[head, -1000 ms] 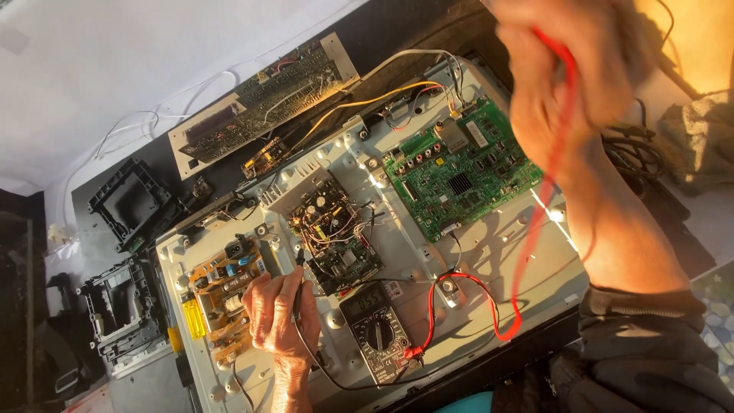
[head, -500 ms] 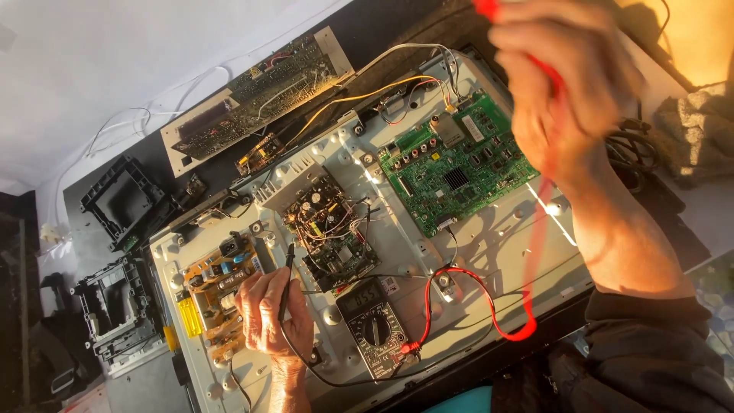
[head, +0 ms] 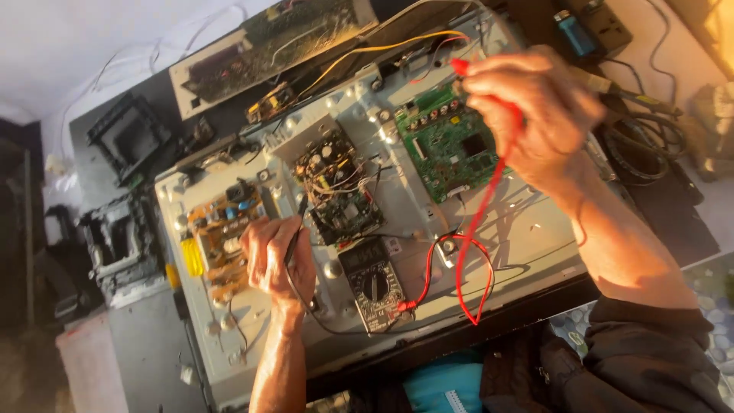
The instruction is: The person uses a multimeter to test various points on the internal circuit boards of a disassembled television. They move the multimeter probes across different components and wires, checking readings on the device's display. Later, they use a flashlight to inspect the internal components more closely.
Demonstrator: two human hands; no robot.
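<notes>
Chassis: I see a flat pale metal back panel (head: pixel 527 229), stamped and ribbed, my landmark.
Green board: glossy rectangle (head: pixel 447 157) on the panel's upper right.
Multimeter: dark boxy meter (head: pixel 372 283) with round dial, low on the panel's middle.
Right hand: my right hand (head: pixel 535 115), above the green board, pinches the thin red probe (head: pixel 461 69).
Left hand: my left hand (head: pixel 275 256), left of the meter, grips the slim black probe (head: pixel 295 233).

Both forearms bare, no gloves, rings or watch seen. Left hand (head: pixel 277 256): forearm bare down to frame edge. Right hand (head: pixel 535 115): dark crumpled fabric sleeve (head: pixel 650 359) pushed up past the wrist, approx. elbow level.
</notes>
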